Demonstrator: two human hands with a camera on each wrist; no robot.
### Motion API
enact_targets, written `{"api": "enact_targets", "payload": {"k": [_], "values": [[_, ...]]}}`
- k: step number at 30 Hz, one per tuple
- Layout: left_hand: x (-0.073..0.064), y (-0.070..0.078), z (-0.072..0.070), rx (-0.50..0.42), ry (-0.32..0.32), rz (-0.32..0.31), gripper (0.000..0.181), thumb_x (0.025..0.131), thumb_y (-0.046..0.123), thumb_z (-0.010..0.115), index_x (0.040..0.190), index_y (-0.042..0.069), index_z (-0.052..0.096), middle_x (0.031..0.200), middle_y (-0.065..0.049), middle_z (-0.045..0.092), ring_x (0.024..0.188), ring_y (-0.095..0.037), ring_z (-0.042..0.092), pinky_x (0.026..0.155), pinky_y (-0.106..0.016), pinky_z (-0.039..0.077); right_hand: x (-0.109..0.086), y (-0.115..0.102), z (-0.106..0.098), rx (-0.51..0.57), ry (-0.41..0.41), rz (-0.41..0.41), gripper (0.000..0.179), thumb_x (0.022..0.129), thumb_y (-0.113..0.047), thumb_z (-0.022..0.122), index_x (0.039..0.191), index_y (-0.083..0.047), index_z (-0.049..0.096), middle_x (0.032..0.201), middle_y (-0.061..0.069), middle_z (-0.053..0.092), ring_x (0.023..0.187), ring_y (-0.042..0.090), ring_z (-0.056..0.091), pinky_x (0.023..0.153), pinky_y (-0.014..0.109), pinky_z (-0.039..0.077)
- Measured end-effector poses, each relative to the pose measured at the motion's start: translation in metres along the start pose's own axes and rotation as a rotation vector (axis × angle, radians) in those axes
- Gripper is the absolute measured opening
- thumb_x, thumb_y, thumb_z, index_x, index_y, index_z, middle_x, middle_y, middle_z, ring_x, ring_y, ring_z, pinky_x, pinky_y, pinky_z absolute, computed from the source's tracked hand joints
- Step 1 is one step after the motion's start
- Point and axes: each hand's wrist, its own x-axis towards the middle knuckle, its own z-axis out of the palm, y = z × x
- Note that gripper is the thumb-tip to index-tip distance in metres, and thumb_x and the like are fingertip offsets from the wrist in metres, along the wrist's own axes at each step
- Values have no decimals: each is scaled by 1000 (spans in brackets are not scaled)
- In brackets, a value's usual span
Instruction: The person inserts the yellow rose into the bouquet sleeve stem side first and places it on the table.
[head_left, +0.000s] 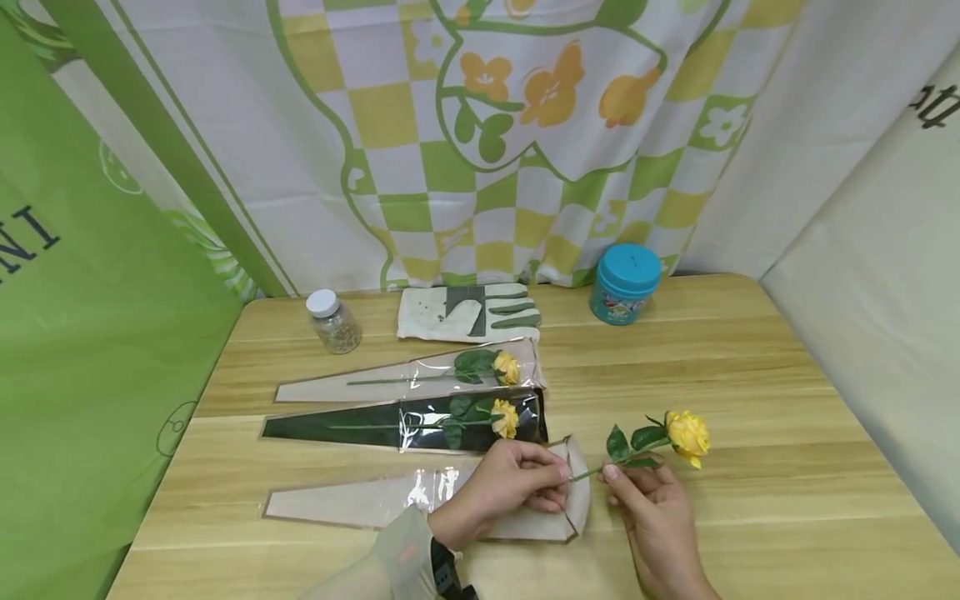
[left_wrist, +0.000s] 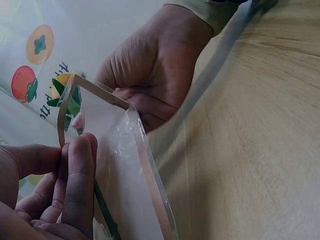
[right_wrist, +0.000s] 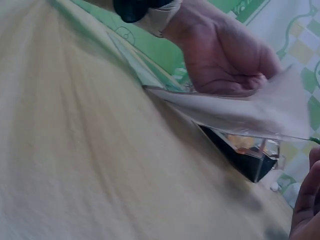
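My left hand [head_left: 517, 483] pinches the open end of a pale, clear-fronted flower sleeve [head_left: 330, 504], the nearest of three on the table. With thumb and fingers, my right hand [head_left: 660, 517] holds a yellow artificial rose [head_left: 686, 435] by its leafy green stem [head_left: 588, 473]. The stem's lower end enters the sleeve mouth, and the bloom points right. In the left wrist view, a length of green stem [left_wrist: 106, 210] runs along the sleeve below my left fingers [left_wrist: 80, 170]. From the right wrist view, the sleeve's mouth [right_wrist: 280, 112] appears lifted off the table.
Behind lie a black sleeve [head_left: 300, 427] and another pale sleeve [head_left: 307, 390], each with a yellow rose inside. A work glove [head_left: 427, 312], a white-capped jar [head_left: 337, 329] and a blue-lidded tub [head_left: 628, 287] stand or lie along the table's back edge, before a patterned curtain [head_left: 480, 200].
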Motion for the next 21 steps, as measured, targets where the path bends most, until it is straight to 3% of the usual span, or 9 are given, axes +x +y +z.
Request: {"api": "enact_targets", "payload": {"k": [4,11,14,18,21], "values": [[0,1,1,-2,-4,11,15,91,6,76,99,-7,73,81,-19,73,64,-18,70,63,-32,64,-2,-1,-1,-7,-51,-23,27,96,3,67,119,-4,54,95,2,71,81,11,67,65,20,57],[-1,3,1,-10,0,18,14,91,3,75,100,-8,73,79,-18,72,63,-17,69,61,-28,63,-1,-7,-9,65,-236,-236,17,111,-8,41,121,0,51,99,12,71,81,19,70,61,23,57],[-2,3,2,-13,-8,12,14,91,3,75,99,-8,73,79,-19,72,62,-16,69,60,-28,63,-1,-7,-7,68,-173,-235,20,111,-16,42,113,-1,55,96,11,71,79,19,69,59,22,57],[-4,1,3,-19,-23,10,15,92,4,75,100,-9,73,80,-20,72,62,-16,69,60,-28,63,-2,-5,-3,86,-45,-197,16,108,-15,52,108,0,58,91,10,72,76,18,70,55,21,55],[-4,0,3,-20,-32,18,15,92,4,75,100,-9,73,80,-21,72,62,-16,69,59,-27,63,-2,-5,0,77,6,-178,14,106,-13,55,107,1,58,90,10,72,76,18,71,53,21,55]]}}
